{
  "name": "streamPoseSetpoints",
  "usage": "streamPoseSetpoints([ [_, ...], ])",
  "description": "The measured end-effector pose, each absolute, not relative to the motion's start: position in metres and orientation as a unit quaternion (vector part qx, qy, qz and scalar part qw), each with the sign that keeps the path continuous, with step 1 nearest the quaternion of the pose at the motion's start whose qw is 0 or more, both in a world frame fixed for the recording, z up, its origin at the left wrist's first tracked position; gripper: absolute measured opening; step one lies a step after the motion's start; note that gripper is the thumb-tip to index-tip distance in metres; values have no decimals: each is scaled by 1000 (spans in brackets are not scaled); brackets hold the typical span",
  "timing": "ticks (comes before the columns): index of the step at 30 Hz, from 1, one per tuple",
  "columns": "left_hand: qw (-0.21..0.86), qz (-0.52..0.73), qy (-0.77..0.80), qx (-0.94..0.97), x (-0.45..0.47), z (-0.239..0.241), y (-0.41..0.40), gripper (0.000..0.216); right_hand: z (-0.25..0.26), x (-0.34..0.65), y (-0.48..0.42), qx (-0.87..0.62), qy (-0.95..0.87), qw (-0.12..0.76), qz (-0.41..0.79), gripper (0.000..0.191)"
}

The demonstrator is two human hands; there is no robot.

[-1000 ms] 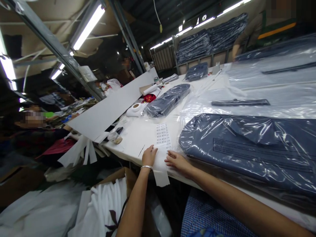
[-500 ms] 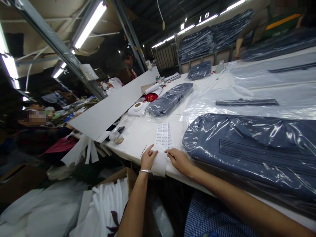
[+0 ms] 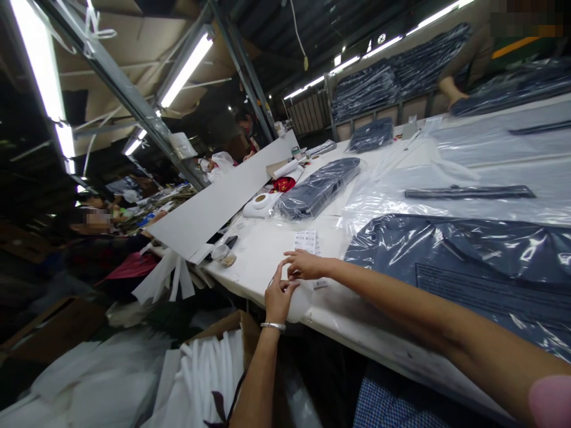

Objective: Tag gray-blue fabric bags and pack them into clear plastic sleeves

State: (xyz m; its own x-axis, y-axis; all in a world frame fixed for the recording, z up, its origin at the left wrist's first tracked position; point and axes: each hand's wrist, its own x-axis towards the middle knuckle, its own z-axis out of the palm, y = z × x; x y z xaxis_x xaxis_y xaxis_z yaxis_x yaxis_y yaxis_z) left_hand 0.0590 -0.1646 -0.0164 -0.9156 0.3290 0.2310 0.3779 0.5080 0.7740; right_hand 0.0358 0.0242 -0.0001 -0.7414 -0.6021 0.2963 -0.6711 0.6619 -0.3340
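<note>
White table: label sheet apparently beneath right hand, beyond left hand.

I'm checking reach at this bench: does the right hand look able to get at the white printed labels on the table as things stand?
Probably yes: the right hand is just at the near side of the printed labels, and nothing visible lies over their far part.
</note>
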Motion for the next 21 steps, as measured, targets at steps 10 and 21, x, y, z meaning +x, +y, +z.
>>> streamPoseSetpoints([
  [10,138,-325,-924,-147,69,-25,-155,53,-1,34,16,327,-907,150,220,7],
  [21,56,-387,-899,-197,54,-25,-167,34,-10,33,21,346,-902,193,173,9],
])
